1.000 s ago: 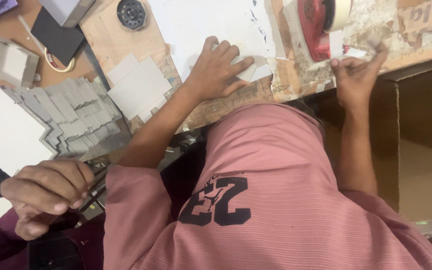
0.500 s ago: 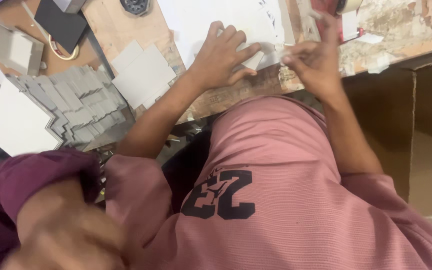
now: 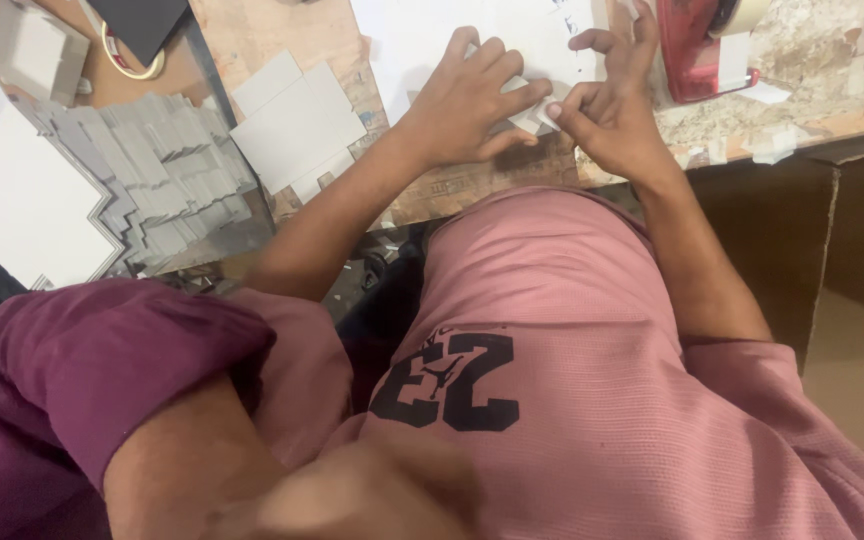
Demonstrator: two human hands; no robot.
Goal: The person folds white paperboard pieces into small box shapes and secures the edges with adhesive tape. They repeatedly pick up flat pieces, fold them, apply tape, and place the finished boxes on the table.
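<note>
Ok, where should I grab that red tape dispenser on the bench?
Probably by the red body of the tape dispenser, pinched across its sides, coming from the right: a co-worker's hand crowds its left, and the tape strip hanging off it is too flimsy.

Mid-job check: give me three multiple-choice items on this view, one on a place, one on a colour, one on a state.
1. Where is the red tape dispenser? A on the table; B on the floor; C on the grey cards.
2. The co-worker's shirt is: A blue; B pink; C green.
3. The co-worker's hands are: A hanging idle; B both on a small white piece; C in pockets.

Answers: A, it stands on the table beside the hands; B, the ribbed fabric is pink; B, both hands' fingers meet on the piece over the white sheet.
</note>
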